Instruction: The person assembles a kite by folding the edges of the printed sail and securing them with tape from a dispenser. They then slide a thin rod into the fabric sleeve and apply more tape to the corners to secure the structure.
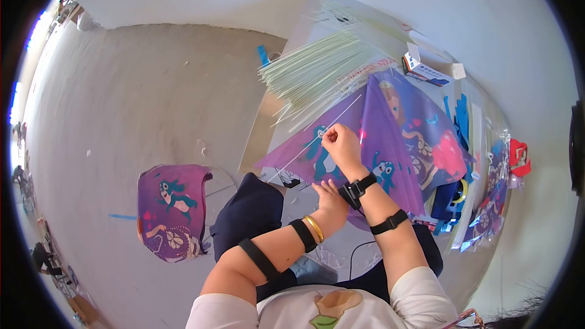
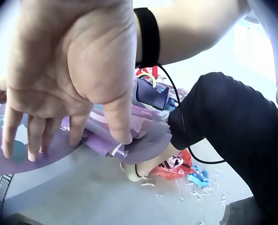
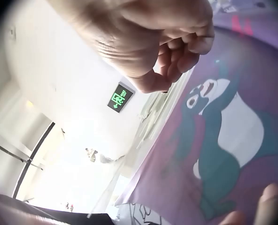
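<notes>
A purple triangular kite sheet (image 1: 304,140) with cartoon figures lies on the work surface, a thin white rod (image 1: 292,158) running diagonally across it. My right hand (image 1: 342,146) has curled fingers that pinch the rod near its middle. In the right wrist view, the fingertips of that hand (image 3: 169,70) meet above the printed sheet (image 3: 242,131). Below it in the head view, my left hand (image 1: 332,201) rests on the sheet's lower part. The left wrist view shows this hand (image 2: 68,75) with fingers extended over the purple fabric (image 2: 148,145).
Many pale thin rods (image 1: 317,67) lie spread beyond the sheet. An opened small box (image 1: 426,70) stands at the back right, near blue strips (image 1: 461,119). Another printed sheet (image 1: 173,207) is at the left, over the floor. White scraps (image 2: 200,192) and a red bag (image 2: 176,168) lie below.
</notes>
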Tool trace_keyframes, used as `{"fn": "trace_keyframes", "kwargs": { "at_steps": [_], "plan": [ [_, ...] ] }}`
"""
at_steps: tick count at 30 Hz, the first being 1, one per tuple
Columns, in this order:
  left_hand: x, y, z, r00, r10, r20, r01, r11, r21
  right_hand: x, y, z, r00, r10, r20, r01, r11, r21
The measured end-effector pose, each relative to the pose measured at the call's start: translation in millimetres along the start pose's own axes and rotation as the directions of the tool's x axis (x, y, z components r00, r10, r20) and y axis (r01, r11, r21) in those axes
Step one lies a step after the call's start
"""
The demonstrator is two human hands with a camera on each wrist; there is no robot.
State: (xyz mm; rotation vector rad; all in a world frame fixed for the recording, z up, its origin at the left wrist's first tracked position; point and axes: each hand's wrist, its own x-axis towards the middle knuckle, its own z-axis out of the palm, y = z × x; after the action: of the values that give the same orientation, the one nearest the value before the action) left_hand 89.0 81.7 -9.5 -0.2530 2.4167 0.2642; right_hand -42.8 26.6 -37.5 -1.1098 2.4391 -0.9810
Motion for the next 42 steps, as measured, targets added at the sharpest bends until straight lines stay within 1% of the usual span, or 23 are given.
{"fn": "trace_keyframes", "kwargs": {
  "at_steps": [1,2,3,5,6,7,8,9,11,13,14,16,21,24,26,28,29,31,32,33,35,39,42],
  "plan": [
    [0.3,2.6,4.2,1.0,-0.002,0.018,0.002,1.0,0.016,-1.5,-0.8,4.3,1.0,-0.011,-0.003,0.011,1.0,0.001],
    [-2.3,2.5,2.3,1.0,-0.007,0.019,0.007,1.0,0.012,-2.0,-3.0,6.2,1.0,0.022,0.019,-0.022,1.0,0.008],
    [-5.1,3.3,0.3,0.999,0.004,0.036,-0.005,1.0,0.019,-1.4,-1.6,10.3,1.0,0.019,0.023,-0.019,1.0,0.008],
    [-9.9,3.5,-5.0,0.999,0.016,0.052,-0.017,1.0,0.021,2.3,5.8,21.3,0.998,0.054,-0.027,-0.054,0.999,-0.001],
    [-11.5,2.8,-8.6,0.995,0.028,0.099,-0.032,0.999,0.039,4.2,10.2,25.6,0.998,0.052,-0.023,-0.052,0.999,-0.005],
    [-13.0,1.5,-11.8,0.988,0.039,0.146,-0.048,0.997,0.056,6.7,14.7,29.8,0.996,0.085,-0.029,-0.086,0.996,-0.007],
    [-14.3,-0.5,-14.4,0.988,0.039,0.146,-0.047,0.998,0.05,9.1,16.0,31.7,0.992,0.119,-0.034,-0.119,0.993,-0.008],
    [-15.9,-2.9,-16.3,0.988,0.066,0.143,-0.07,0.997,0.021,10.7,17.8,32.7,0.992,0.118,-0.03,-0.119,0.993,-0.01],
    [-15.9,-4.9,-14.6,0.986,0.094,0.138,-0.093,0.996,-0.011,14.0,20.1,33.6,0.994,0.083,-0.067,-0.086,0.995,-0.053],
    [-14.8,-2.3,-9.3,0.998,0.035,0.059,-0.035,0.999,-0.003,16.3,21.2,34.6,0.993,0.07,-0.093,-0.077,0.995,-0.069],
    [-15.9,-2.9,-10.7,0.998,0.037,0.059,-0.037,0.999,-0.009,16.7,20.9,34.4,0.991,0.056,-0.121,-0.066,0.994,-0.082],
    [-18.0,-5.6,-14.2,0.999,0.011,0.046,-0.011,1.0,0.009,17.9,20.2,31.7,0.992,0.065,-0.11,-0.074,0.994,-0.078],
    [-21.5,-10.8,-18.0,0.999,0.013,0.044,-0.013,1.0,-0.004,21.3,25.1,31.4,0.991,0.073,-0.114,-0.081,0.994,-0.07],
    [-19.3,-11.9,-14.9,0.999,-0.004,0.033,0.004,1.0,-0.02,21.7,25.2,30.0,0.992,0.036,-0.12,-0.045,0.996,-0.08],
    [-20.0,-13.6,-19.6,1.0,-0.011,0.021,0.011,0.999,-0.03,21.1,24.9,28.5,0.992,0.114,-0.058,-0.117,0.992,-0.051],
    [-21.7,-24.5,-31.2,0.996,-0.041,0.075,0.04,0.999,0.012,21.4,25.2,28.1,0.991,0.115,-0.061,-0.118,0.992,-0.04],
    [-19.1,-29.9,-34.0,0.997,-0.038,0.072,0.037,0.999,0.011,21.3,25.5,29.0,0.991,0.117,-0.059,-0.118,0.993,-0.022],
    [-10.6,-41.0,-37.6,0.979,-0.173,0.106,0.172,0.985,0.016,21.9,26.1,29.9,0.992,0.109,-0.068,-0.111,0.993,-0.028],
    [-0.4,-45.6,-33.5,0.966,-0.246,0.077,0.249,0.968,-0.031,21.9,26.9,30.2,0.992,0.107,-0.071,-0.109,0.994,-0.023],
    [6.2,-49.8,-28.6,0.967,-0.244,0.075,0.247,0.968,-0.032,21.7,26.7,30.3,0.992,0.106,-0.072,-0.107,0.994,-0.018],
    [12.6,-58.8,-23.1,0.93,-0.363,-0.055,0.355,0.927,-0.117,22.4,26.1,30.4,0.991,0.107,-0.078,-0.109,0.994,-0.022],
    [16.6,-67.4,-20.4,0.911,-0.407,-0.071,0.386,0.9,-0.204,24.1,26.5,30.8,0.99,0.117,-0.085,-0.119,0.993,-0.023],
    [20.4,-71.0,-17.0,0.905,-0.416,-0.092,0.384,0.89,-0.245,25.7,27.7,32.5,0.99,0.111,-0.093,-0.114,0.993,-0.03]
  ]
}}
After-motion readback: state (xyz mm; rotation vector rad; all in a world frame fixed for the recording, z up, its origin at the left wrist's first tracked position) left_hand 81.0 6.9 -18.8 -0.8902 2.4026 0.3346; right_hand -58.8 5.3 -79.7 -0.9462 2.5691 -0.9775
